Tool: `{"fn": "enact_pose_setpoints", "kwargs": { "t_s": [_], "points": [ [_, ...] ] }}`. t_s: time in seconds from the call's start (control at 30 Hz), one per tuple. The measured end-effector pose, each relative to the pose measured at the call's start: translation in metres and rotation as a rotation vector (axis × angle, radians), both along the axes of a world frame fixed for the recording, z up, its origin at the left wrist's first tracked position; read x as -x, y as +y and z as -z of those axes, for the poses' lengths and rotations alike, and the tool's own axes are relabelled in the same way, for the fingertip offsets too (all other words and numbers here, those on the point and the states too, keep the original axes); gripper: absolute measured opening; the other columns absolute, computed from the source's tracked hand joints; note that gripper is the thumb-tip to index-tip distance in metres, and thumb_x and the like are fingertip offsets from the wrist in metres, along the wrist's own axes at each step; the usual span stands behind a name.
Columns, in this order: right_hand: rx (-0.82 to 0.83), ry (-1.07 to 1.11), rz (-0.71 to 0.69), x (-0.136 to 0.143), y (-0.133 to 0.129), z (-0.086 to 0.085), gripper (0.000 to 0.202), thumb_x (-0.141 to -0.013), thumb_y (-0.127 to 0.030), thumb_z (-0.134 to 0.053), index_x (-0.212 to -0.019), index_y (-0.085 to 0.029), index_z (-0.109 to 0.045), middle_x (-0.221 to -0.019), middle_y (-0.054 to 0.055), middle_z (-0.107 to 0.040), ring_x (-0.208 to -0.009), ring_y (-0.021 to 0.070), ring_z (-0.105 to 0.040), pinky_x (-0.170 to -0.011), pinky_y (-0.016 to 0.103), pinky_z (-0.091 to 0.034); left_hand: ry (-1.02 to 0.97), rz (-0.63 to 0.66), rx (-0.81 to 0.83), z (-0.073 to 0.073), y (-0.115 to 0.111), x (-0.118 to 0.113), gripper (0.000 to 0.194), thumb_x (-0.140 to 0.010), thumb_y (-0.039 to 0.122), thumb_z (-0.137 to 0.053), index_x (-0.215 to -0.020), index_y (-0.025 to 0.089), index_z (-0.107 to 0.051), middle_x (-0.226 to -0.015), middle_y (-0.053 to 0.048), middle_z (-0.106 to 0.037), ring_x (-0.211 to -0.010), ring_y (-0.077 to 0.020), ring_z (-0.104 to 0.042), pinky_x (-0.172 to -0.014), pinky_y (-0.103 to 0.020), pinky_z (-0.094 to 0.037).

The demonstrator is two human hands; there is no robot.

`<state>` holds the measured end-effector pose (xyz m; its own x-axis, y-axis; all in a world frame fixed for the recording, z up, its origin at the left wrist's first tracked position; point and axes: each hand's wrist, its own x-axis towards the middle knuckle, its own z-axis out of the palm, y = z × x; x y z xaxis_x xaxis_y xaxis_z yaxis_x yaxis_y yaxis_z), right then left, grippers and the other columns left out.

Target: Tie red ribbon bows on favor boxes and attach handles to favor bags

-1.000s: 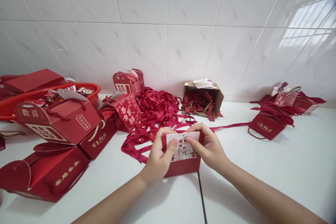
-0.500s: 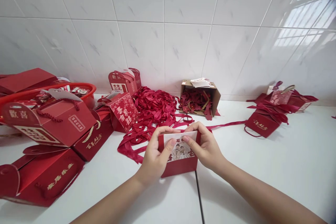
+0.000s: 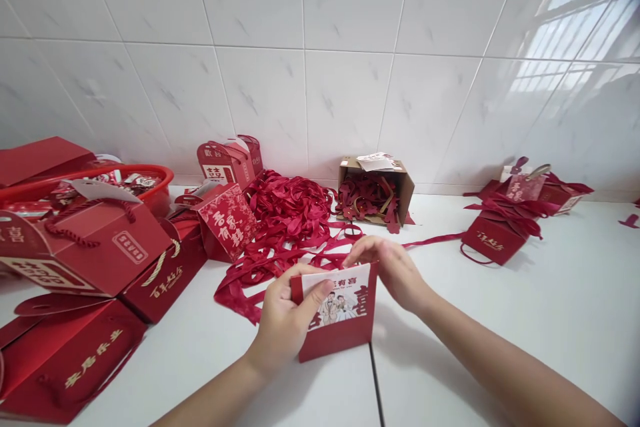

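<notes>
A small red gift box (image 3: pixel 337 345) stands upright on the white surface in front of me. Its front bears a white panel with a drawn wedding couple and red characters. My left hand (image 3: pixel 290 320) grips the box's left side, thumb pressed on the panel and fingers behind. At the upper right corner, my right hand (image 3: pixel 393 273) curves loosely behind the top edge, its fingers stretched out and not closed on the box. Its thumb is mostly hidden, and I cannot tell whether the fingertips touch the box. Beyond the hands lies a heap of dark red ribbon (image 3: pixel 295 210).
An open cardboard box (image 3: pixel 407 197) of red pieces lies on its side by the tiled wall. Several red gift boxes (image 3: pixel 145 240) crowd the left, beside a red basket (image 3: pixel 163 190) of wrapped sweets. Ribbon-tied red boxes (image 3: pixel 493 237) stand at the right.
My right hand has let go of the box front, its thumb leaving the panel, and moved behind the top right corner. More of the panel shows. The view has shifted slightly right.
</notes>
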<state>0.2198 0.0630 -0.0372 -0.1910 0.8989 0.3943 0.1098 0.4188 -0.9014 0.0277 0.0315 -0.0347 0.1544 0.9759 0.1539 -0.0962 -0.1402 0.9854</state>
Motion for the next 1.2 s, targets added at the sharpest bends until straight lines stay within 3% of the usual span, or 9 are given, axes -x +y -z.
{"fn": "enact_pose_setpoints", "kwargs": {
  "t_s": [0.07,0.2,0.37,0.57,0.77,0.9,1.03,1.13,1.2],
  "points": [
    [0.092,-0.108,0.307,-0.016,0.032,0.005,0.066,-0.093,-0.062,-0.017,-0.084,-0.016,-0.064,-0.088,0.009,-0.069,-0.081,0.019,-0.066,-0.073,0.032,-0.052,-0.018,0.01,0.023,0.0,-0.001,0.0,0.025,-0.073,0.039,-0.073,-0.077,0.017,-0.063,-0.064,0.001,-0.065,-0.06,-0.0132,-0.061,-0.054,-0.021,-0.049],
    [0.207,-0.283,0.622,-0.042,0.102,0.021,0.037,-0.093,-0.046,-0.047,-0.096,-0.013,-0.064,-0.1,0.009,-0.067,-0.093,0.021,-0.063,-0.083,0.037,-0.051,-0.045,0.022,0.048,-0.001,-0.001,-0.001,0.025,-0.072,0.038,-0.074,-0.075,0.017,-0.061,-0.063,0.002,-0.064,-0.059,-0.0116,-0.06,-0.055,-0.019,-0.049],
    [0.334,-0.454,0.716,-0.043,0.154,0.038,0.027,-0.092,-0.033,-0.055,-0.114,-0.017,-0.058,-0.117,0.008,-0.059,-0.1,0.0196,-0.06,-0.086,0.04,-0.052,-0.121,0.062,0.1,-0.001,0.002,-0.002,0.027,-0.07,0.039,-0.076,-0.075,0.017,-0.06,-0.061,0.003,-0.062,-0.056,-0.0107,-0.059,-0.054,-0.019,-0.049],
    [0.469,-0.478,0.777,-0.036,0.18,0.042,0.031,-0.091,-0.032,-0.056,-0.118,-0.016,-0.056,-0.12,0.009,-0.058,-0.103,0.0212,-0.06,-0.086,0.042,-0.051,-0.137,0.092,0.133,0.001,0.001,-0.001,0.027,-0.072,0.039,-0.075,-0.078,0.017,-0.061,-0.066,0.001,-0.065,-0.062,-0.0121,-0.062,-0.057,-0.02,-0.05],
    [0.432,-0.288,0.726,-0.043,0.175,0.037,0.032,-0.091,-0.032,-0.057,-0.119,-0.016,-0.056,-0.119,0.009,-0.058,-0.102,0.0211,-0.06,-0.085,0.041,-0.052,-0.142,0.114,0.135,0.003,0.003,0.001,0.026,-0.073,0.039,-0.074,-0.081,0.017,-0.061,-0.068,0.001,-0.068,-0.064,-0.0123,-0.064,-0.061,-0.02,-0.051],
    [0.294,-0.115,0.622,-0.05,0.148,0.027,0.03,-0.092,-0.032,-0.056,-0.117,-0.015,-0.056,-0.114,0.008,-0.06,-0.095,0.0192,-0.062,-0.08,0.039,-0.054,-0.136,0.082,0.16,0.0,0.003,-0.001,0.029,-0.071,0.04,-0.076,-0.079,0.017,-0.061,-0.068,0.0,-0.069,-0.064,-0.0138,-0.065,-0.06,-0.021,-0.051],
    [0.14,0.048,0.503,-0.058,0.111,0.007,0.033,-0.09,-0.037,-0.056,-0.113,-0.014,-0.057,-0.091,0.005,-0.065,-0.077,0.0152,-0.064,-0.068,0.031,-0.055,-0.115,0.047,0.157,-0.005,-0.001,0.0,0.029,-0.07,0.041,-0.076,-0.077,0.017,-0.061,-0.066,0.0,-0.068,-0.063,-0.0154,-0.065,-0.059,-0.023,-0.052],
    [0.018,0.136,0.399,-0.06,0.086,-0.014,0.041,-0.082,-0.046,-0.062,-0.109,-0.015,-0.062,-0.078,0.003,-0.065,-0.068,0.015,-0.063,-0.062,0.029,-0.054,-0.05,0.068,0.096,-0.018,0.001,0.001,0.025,-0.072,0.04,-0.074,-0.076,0.017,-0.063,-0.065,0.0,-0.068,-0.062,-0.0149,-0.064,-0.058,-0.023,-0.052],
    [-0.053,0.164,0.345,-0.06,0.071,-0.029,0.041,-0.078,-0.047,-0.065,-0.104,-0.016,-0.066,-0.078,0.003,-0.066,-0.062,0.0139,-0.061,-0.056,0.027,-0.051,0.025,0.107,-0.009,-0.036,0.005,0.001,0.023,-0.072,0.038,-0.075,-0.073,0.017,-0.066,-0.064,0.0,-0.066,-0.06,-0.0133,-0.062,-0.058,-0.021,-0.052]
  ]
}}
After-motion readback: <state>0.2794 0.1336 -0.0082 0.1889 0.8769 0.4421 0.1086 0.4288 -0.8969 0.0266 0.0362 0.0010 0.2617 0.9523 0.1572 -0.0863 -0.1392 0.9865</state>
